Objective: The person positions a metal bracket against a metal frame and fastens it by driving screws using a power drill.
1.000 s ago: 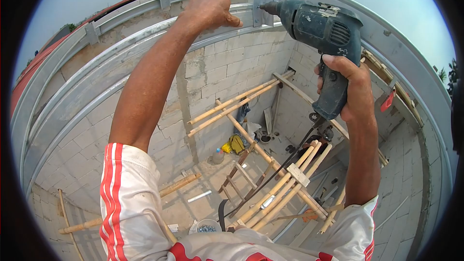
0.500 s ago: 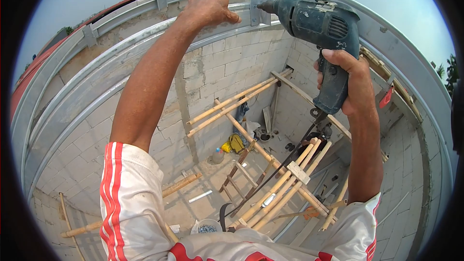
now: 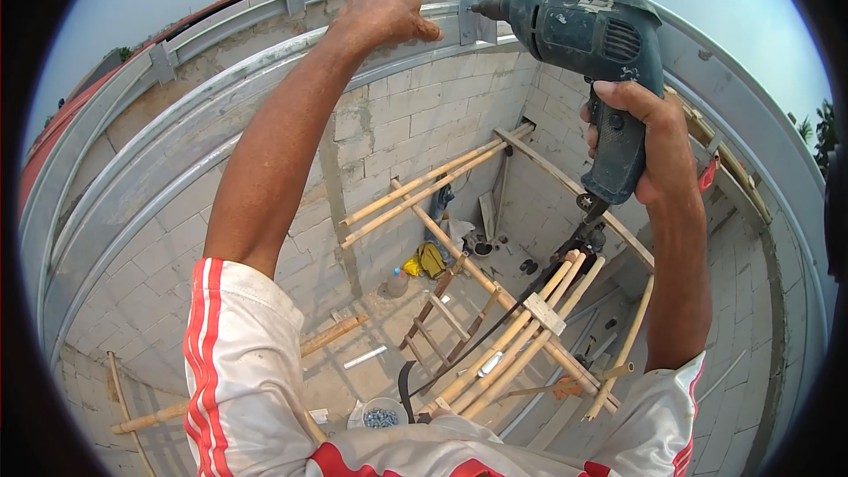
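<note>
My right hand [image 3: 649, 137] is closed around the pistol grip of a dark, scuffed power drill [image 3: 587, 31]. The tip of the drill meets an upright metal bracket [image 3: 477, 0], where a small screw head seems to sit. To the left of that bracket, my left hand [image 3: 384, 16] is curled over the top of a galvanized steel channel [image 3: 291, 57], its thumb pointing right. The far side of those fingers is hidden.
Below, bamboo poles [image 3: 521, 327] form scaffolding between pale block walls [image 3: 415, 115]. A bucket of screws [image 3: 382, 413] stands low in front of me. A wooden ladder [image 3: 446, 314], a yellow bag [image 3: 431, 261] and a bottle [image 3: 397, 281] are further down. A black cord [image 3: 521, 296] trails from the drill.
The rear of the drill and my right hand have shifted slightly right and up, while the drill tip stays by the bracket. My left hand keeps its place.
</note>
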The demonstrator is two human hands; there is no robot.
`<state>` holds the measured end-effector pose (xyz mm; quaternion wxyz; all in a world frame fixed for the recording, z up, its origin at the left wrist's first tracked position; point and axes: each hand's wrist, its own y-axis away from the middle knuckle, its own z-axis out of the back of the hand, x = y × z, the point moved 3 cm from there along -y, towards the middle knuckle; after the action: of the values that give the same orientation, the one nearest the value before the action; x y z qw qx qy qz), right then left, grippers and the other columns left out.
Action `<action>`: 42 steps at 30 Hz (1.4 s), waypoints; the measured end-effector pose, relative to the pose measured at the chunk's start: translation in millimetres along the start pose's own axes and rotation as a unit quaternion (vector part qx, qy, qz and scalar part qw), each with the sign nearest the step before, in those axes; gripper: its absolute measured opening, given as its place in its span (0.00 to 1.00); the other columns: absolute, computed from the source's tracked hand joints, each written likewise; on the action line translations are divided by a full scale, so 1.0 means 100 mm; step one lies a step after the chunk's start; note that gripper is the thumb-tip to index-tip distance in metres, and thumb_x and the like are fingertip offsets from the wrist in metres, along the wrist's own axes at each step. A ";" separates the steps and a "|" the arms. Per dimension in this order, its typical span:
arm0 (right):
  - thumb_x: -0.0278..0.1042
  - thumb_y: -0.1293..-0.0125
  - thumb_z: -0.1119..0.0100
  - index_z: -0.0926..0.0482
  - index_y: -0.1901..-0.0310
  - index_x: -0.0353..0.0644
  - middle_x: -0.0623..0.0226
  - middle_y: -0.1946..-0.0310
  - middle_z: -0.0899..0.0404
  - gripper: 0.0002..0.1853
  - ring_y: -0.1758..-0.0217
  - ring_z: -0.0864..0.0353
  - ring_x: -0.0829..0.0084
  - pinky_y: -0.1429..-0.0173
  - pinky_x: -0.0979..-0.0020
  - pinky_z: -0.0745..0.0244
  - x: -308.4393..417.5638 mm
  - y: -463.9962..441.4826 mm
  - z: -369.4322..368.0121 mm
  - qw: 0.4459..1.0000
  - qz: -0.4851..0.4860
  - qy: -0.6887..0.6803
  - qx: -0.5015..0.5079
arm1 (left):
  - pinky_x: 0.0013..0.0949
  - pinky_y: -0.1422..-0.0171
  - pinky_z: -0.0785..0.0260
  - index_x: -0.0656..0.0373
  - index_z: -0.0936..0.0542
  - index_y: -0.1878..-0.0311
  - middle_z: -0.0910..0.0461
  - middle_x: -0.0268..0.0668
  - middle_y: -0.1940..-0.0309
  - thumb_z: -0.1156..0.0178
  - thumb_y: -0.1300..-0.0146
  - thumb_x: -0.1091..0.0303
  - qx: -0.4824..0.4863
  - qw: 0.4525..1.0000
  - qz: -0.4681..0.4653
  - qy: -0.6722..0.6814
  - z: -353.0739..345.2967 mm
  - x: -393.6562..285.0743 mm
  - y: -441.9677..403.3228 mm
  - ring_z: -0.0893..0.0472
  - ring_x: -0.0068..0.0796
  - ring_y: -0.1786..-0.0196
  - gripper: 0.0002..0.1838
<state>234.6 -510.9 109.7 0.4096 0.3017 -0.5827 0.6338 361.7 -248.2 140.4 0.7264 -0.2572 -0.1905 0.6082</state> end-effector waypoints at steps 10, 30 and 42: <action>0.40 0.46 0.35 0.22 0.57 0.25 0.55 0.73 0.20 0.23 0.80 0.22 0.74 0.77 0.73 0.26 0.18 -0.05 -0.03 0.999 -0.008 0.047 0.004 | 0.38 0.68 0.26 0.57 0.14 0.72 0.18 0.40 0.80 0.26 0.56 0.40 -0.027 0.999 -0.026 -0.017 -0.08 0.05 0.00 0.18 0.33 0.77 0.26; 0.38 0.47 0.36 0.23 0.61 0.29 0.59 0.74 0.21 0.19 0.80 0.23 0.77 0.77 0.75 0.26 0.32 -0.11 -0.04 0.996 -0.036 0.078 0.014 | 0.40 0.64 0.24 0.56 0.12 0.68 0.15 0.40 0.77 0.26 0.53 0.42 -0.026 0.999 -0.038 -0.021 -0.09 0.04 0.01 0.15 0.33 0.73 0.24; 0.38 0.46 0.36 0.22 0.64 0.31 0.60 0.75 0.21 0.17 0.82 0.24 0.77 0.78 0.75 0.26 0.33 -0.14 -0.01 0.996 -0.035 0.086 0.011 | 0.38 0.63 0.24 0.55 0.12 0.68 0.15 0.40 0.77 0.26 0.53 0.42 -0.032 0.999 -0.032 -0.021 -0.07 0.02 0.02 0.15 0.32 0.73 0.24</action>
<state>231.0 -505.0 144.8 0.4770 0.2712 -0.5274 0.6488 364.9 -247.5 133.5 0.7328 -0.2614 -0.2329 0.5835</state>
